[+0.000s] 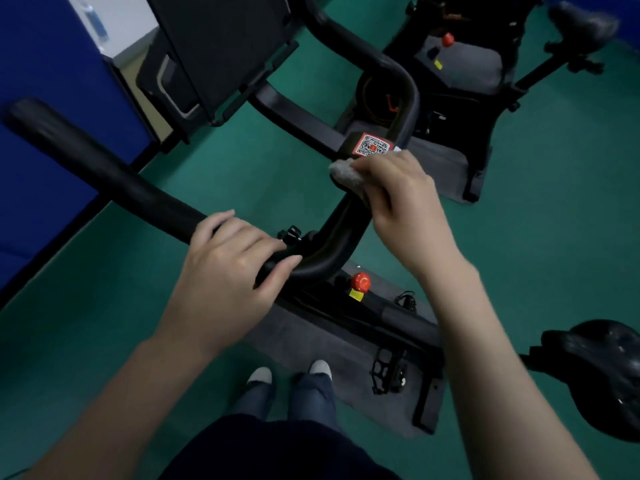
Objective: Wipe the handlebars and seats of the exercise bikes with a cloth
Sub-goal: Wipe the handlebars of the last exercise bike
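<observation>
left hand (227, 268): fingers curled over the top of the black handlebar (114, 174), gripping it just before its bend.
right hand (401, 202): fingers pressed together around a cloth (346, 173), clamping it onto the handlebar's middle section.
cloth: pale, bunched, mostly hidden under the right hand; one end sticks out at the fingertips, touching the bar just beside the qr sticker (373, 145).
handlebar: long left grip runs toward the upper left; the bar curves up past the sticker and loops on toward the screen (221, 46).
seat (602, 372): black, glossy, at the right edge, well apart from both hands.
red knob (361, 281): on the frame below the bar, between the two forearms.
pedal (388, 370): black, over the grey mat (311, 341).
second bike (460, 64): at the top right, on the green floor (554, 220).
feet (291, 374): white shoes, beside the mat edge.
</observation>
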Motion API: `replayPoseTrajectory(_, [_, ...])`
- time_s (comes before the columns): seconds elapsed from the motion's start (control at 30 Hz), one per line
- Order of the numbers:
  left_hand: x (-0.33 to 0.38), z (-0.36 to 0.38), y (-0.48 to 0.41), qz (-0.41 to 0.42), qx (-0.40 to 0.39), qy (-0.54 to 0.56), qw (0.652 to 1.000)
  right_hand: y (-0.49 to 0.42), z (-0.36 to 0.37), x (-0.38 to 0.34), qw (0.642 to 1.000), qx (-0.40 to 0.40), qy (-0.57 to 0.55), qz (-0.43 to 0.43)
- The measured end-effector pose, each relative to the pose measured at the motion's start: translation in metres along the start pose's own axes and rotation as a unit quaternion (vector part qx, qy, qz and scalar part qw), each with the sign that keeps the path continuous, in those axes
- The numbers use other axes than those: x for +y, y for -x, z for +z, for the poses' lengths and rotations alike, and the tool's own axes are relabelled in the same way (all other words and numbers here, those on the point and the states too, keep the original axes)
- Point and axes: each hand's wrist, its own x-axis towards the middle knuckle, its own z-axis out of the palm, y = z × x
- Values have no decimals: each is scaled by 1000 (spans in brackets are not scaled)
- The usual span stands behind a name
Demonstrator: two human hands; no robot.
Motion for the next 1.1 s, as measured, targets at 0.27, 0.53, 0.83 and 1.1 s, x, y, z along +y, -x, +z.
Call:
replayPoseTrajectory(0.27, [4,-3,0,-50,-27,0,998,-34,-8,1,951,-269,79,-130])
replayPoseTrajectory(0.53, [5,-2,-1,-78,-15,11,997,-38,-6,-12,893,-417,5,-168])
replayPoseTrajectory(0.83, [11,1,-3,-88,2,-3,996,-43,-2,3,915,-355,55,-184])
replayPoseTrajectory(1.1, [13,3,-4,-91,7,-11,996,-30,-2,16,949,-242,98,-179])
